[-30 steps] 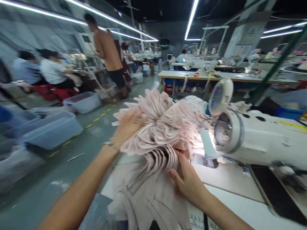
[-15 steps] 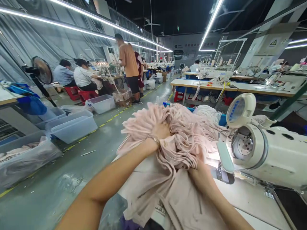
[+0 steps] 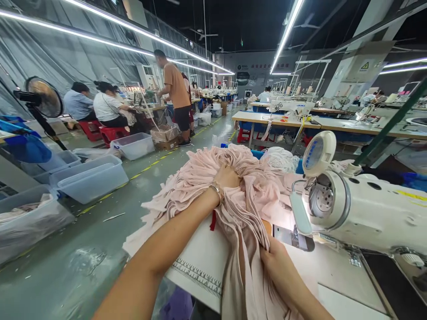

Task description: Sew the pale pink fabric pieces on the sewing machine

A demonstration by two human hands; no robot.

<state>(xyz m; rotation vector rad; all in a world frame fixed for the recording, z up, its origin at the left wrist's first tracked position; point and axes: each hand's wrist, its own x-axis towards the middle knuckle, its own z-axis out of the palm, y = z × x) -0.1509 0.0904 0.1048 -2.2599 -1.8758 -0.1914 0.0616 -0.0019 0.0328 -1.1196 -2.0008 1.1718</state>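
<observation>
Now both hands grip soft, ruffled pink fabric (image 3: 247,186): left hand (image 3: 227,177) atop, right hand (image 3: 278,266) clenched below.

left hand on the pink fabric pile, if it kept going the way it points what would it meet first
The left hand points away from the body, over the pink fabric bundle. Straight on, it would likely meet more of those folds first, then probably the white lace fabric behind; depth there is unclear.

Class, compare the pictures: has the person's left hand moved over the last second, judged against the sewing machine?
Yes. The left hand has moved farther away along the pink fabric bundle, level with the sewing machine.
</observation>
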